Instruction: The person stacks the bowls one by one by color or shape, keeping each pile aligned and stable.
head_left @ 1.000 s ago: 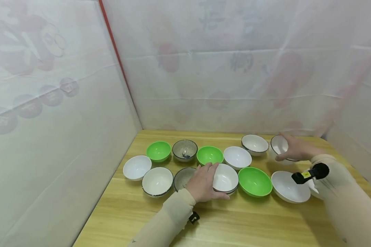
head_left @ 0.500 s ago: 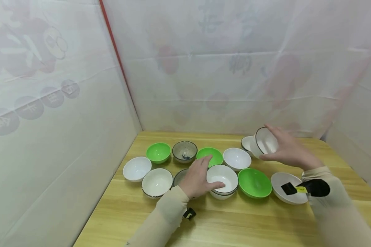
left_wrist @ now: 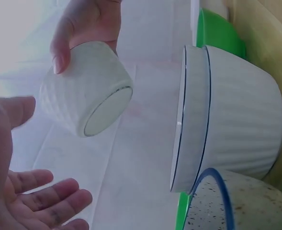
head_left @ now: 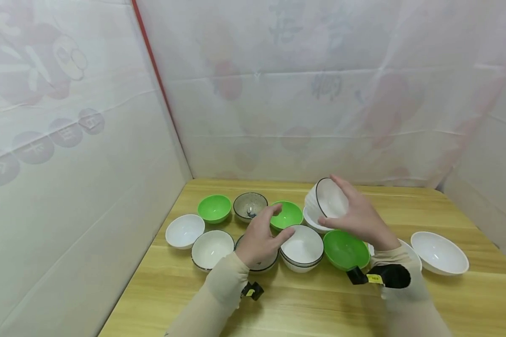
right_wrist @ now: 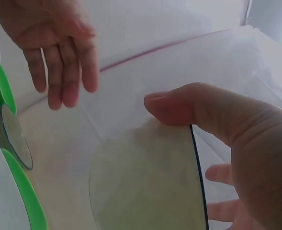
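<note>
Head view: your right hand (head_left: 358, 217) grips a ribbed white bowl (head_left: 326, 199), tilted above the counter (head_left: 312, 304).
Left hand (head_left: 259, 236): open, beside stacked bowls (head_left: 301, 248).

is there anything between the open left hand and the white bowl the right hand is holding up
Nothing visible. The left hand hangs open above the bowls on the table, and the air across to the white bowl gripped by the right hand is clear.
</note>
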